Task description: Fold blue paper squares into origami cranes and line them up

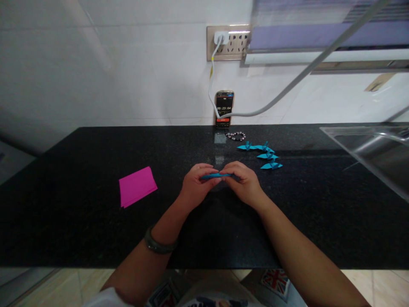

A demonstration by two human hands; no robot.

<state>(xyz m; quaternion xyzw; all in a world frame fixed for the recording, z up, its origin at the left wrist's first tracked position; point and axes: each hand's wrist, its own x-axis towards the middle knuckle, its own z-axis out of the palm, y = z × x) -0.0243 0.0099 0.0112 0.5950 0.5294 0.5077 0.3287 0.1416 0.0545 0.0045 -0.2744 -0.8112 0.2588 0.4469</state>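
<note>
Between my two hands is a narrow piece of folded blue paper [211,175], held level just above the black countertop. My left hand [198,183] pinches its left part between thumb and fingers. On the other end, my right hand [242,181] grips with thumb and fingertips, the two thumbs almost meeting in the middle. Fingers cover much of the paper, so its full shape is hidden. Several blue origami cranes [268,156] stand beyond my right hand. A stack of pink paper sheets [137,186] lies to the left of my left hand.
A phone [224,108] showing a timer leans on the tiled wall, with a beaded strap [236,136] beside it. A white cable [271,104] runs in front from the wall socket [228,42]. At the right is a metal sink [367,164]. The countertop's front edge [223,268] is near my body.
</note>
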